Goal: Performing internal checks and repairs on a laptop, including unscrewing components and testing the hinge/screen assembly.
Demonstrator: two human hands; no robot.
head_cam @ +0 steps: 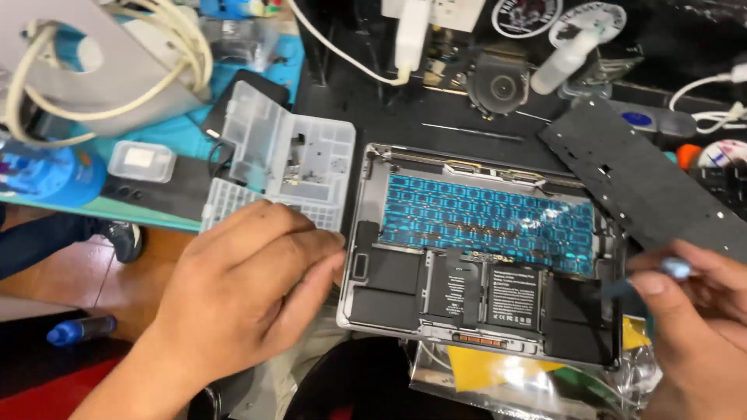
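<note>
An opened laptop case (354, 299) lies in the middle, its blue keyboard backing (482, 218) and black battery cells (498, 299) exposed. My left hand (241, 288) rests at the case's left edge, fingers curled together over a clear plastic parts box (299, 159); whether it holds anything is hidden. At the case's right edge my right hand (692, 311) grips a thin tool with a pale blue handle (675, 268), its dark tip pointing at the right battery cell.
A black perforated panel (646, 175) lies at the upper right. A round fan part (498, 85), a white spray bottle (564, 58) and white cables (350, 58) sit at the back. Clear bags with yellow contents (498, 369) lie under the case's front edge. A small clear box (142, 161) sits left.
</note>
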